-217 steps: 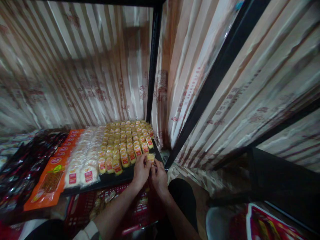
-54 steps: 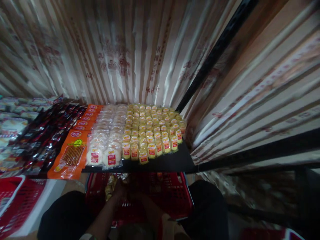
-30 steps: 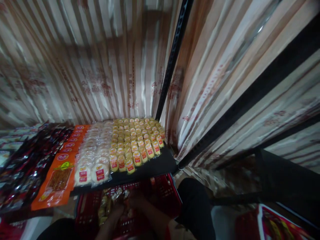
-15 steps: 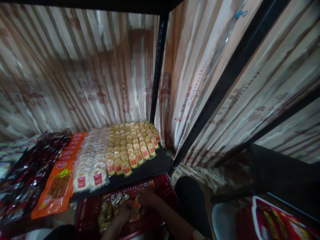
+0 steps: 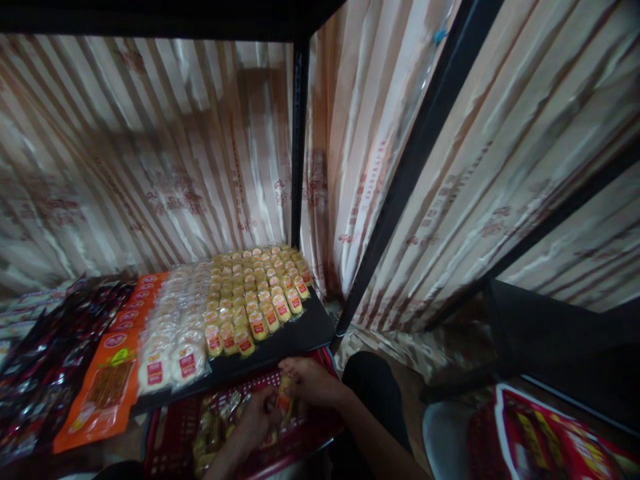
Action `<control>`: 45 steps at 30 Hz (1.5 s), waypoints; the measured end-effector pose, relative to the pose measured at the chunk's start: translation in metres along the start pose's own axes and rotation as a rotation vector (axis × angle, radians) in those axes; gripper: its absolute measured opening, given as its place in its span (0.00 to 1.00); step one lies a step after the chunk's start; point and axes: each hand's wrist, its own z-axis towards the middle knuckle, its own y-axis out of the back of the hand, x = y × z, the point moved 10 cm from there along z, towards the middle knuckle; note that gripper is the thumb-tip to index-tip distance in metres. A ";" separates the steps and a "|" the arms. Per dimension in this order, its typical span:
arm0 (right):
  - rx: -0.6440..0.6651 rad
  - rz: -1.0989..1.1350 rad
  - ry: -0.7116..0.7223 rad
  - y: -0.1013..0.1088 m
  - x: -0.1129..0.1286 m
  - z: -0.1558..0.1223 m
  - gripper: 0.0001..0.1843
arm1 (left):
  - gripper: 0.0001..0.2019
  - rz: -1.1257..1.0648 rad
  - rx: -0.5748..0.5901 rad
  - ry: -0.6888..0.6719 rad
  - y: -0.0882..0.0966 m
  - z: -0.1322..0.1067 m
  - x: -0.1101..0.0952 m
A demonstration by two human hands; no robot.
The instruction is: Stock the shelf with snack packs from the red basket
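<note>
Both hands are over a red plastic basket (image 5: 170, 440) under the front edge of a black shelf (image 5: 300, 333). My left hand (image 5: 257, 417) and my right hand (image 5: 307, 380) close together on a small yellow snack packet (image 5: 284, 395) with a red label, just above the basket. More loose packets (image 5: 215, 423) lie in the basket's left part. On the shelf, rows of the same yellow packets (image 5: 255, 293) fill the right end.
Left of the yellow rows lie round white cakes in clear wrap (image 5: 173, 333), orange packets (image 5: 110, 380) and dark red packets (image 5: 45, 360). A black upright post (image 5: 299, 147) and a slanted black bar (image 5: 400, 180) frame striped curtains. A red package (image 5: 540, 433) lies at lower right.
Seven seconds ago both hands set a packet at the shelf's front right. They then dropped into the basket, and now they have risen a little, holding a packet between them.
</note>
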 end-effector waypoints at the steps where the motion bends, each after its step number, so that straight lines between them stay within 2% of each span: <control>1: -0.035 0.011 0.016 0.008 0.002 0.000 0.24 | 0.10 0.011 -0.016 -0.033 0.001 0.002 -0.008; 4: -0.147 0.032 0.064 0.031 0.008 0.000 0.24 | 0.09 -0.001 -0.034 -0.167 0.001 0.007 -0.036; 7: -0.244 0.087 0.080 0.049 0.008 0.002 0.22 | 0.10 -0.039 -0.042 -0.233 0.003 0.013 -0.058; 11: -0.412 0.152 0.056 0.069 0.001 0.002 0.19 | 0.07 0.010 -0.190 -0.263 0.017 0.024 -0.077; 15: -0.563 0.162 0.024 0.080 -0.006 -0.001 0.22 | 0.08 0.059 -0.291 -0.236 0.022 0.037 -0.088; 20: -0.701 0.147 -0.030 0.086 -0.014 -0.008 0.21 | 0.09 0.123 -0.386 -0.223 0.026 0.047 -0.108; 26: -0.846 0.104 -0.005 0.089 -0.021 -0.012 0.22 | 0.09 0.061 -0.359 -0.377 0.019 0.055 -0.142; 31: -0.968 0.007 -0.011 0.093 -0.030 -0.013 0.24 | 0.12 0.153 -0.383 -0.388 0.016 0.067 -0.148; 37: -1.013 0.017 -0.015 0.097 -0.042 -0.006 0.27 | 0.17 0.184 -0.339 -0.380 0.008 0.075 -0.154; 40: -1.067 0.011 -0.039 0.098 -0.050 -0.005 0.26 | 0.17 0.284 -0.340 -0.441 0.006 0.070 -0.170; 45: -1.122 0.057 -0.065 0.097 -0.064 -0.004 0.30 | 0.16 0.702 -0.543 -0.580 0.016 0.052 -0.211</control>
